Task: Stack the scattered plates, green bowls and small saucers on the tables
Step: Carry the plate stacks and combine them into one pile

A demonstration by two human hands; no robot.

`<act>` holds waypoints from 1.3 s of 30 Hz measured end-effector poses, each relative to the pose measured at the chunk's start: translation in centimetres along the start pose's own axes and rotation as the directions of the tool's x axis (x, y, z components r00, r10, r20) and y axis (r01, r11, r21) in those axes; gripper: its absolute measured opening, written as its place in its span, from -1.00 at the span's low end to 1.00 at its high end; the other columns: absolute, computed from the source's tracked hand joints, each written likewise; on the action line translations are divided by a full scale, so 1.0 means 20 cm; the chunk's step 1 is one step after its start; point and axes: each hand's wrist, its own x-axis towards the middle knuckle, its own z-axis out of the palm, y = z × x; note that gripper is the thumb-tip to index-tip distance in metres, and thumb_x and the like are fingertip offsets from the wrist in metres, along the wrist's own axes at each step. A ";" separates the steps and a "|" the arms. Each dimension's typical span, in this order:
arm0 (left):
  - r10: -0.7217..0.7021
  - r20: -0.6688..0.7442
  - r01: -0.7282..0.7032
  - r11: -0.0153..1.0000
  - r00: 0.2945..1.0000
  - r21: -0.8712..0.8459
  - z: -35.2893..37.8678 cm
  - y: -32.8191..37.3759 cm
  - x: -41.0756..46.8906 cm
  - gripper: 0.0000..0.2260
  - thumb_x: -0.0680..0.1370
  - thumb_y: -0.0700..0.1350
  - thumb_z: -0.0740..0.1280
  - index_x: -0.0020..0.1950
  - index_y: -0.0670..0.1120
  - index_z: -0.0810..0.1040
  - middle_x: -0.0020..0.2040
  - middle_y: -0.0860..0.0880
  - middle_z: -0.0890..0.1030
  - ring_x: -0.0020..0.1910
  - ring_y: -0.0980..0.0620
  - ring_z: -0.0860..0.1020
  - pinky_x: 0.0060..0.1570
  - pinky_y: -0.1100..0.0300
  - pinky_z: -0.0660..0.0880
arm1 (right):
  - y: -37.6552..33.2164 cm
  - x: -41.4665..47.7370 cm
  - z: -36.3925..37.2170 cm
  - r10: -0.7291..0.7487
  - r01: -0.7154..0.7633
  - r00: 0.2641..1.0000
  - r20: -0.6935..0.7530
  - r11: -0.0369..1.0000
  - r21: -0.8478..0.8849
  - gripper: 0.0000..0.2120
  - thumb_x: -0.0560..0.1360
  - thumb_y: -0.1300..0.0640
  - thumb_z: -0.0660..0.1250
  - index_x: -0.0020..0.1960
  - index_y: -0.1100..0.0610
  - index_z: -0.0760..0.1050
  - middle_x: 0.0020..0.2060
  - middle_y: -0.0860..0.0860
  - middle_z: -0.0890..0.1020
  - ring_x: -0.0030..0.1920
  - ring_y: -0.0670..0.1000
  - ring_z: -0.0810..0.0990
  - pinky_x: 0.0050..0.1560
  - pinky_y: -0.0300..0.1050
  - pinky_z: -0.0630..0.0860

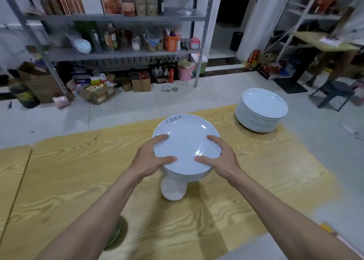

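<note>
Above wood-grain table (pixel 69 171): held plates (pixel 186 141); cluttered shelving (pixel 118 18) behind.

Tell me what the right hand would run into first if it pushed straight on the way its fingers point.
The held plate stack itself: the right hand grips its rim, fingers pointing across its top. Beyond that, probably the left hand on the opposite rim, though depth is unclear.
</note>
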 end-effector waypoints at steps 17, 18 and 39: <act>-0.114 -0.031 0.112 0.992 0.993 -0.056 0.79 0.05 0.85 -0.20 0.11 0.10 0.65 0.33 0.17 0.50 0.29 0.13 0.52 0.21 0.09 0.54 0.18 0.04 0.55 | 0.41 0.92 -0.64 0.047 -0.050 0.997 0.066 0.997 0.053 -0.31 0.20 0.11 0.69 0.26 -0.11 0.50 0.19 -0.12 0.51 0.19 -0.06 0.51 0.12 -0.20 0.48; -0.119 -0.029 0.117 0.991 0.992 -0.057 0.82 0.03 0.90 -0.20 0.11 0.08 0.65 0.33 0.17 0.50 0.29 0.13 0.52 0.21 0.09 0.54 0.19 0.05 0.55 | 0.44 0.96 -0.65 0.050 -0.054 0.997 0.066 0.997 0.057 -0.31 0.20 0.10 0.69 0.25 -0.11 0.50 0.19 -0.13 0.51 0.19 -0.06 0.51 0.12 -0.20 0.49; -0.181 -0.076 0.180 0.983 0.980 -0.026 1.04 -0.20 1.28 -0.28 0.18 0.02 0.64 0.31 0.17 0.50 0.29 0.10 0.52 0.20 0.06 0.55 0.17 0.01 0.56 | 0.76 1.39 -0.65 0.076 -0.081 0.994 0.082 0.995 0.055 -0.41 0.21 0.14 0.68 0.17 -0.04 0.53 0.17 -0.17 0.54 0.19 -0.09 0.51 0.14 -0.24 0.45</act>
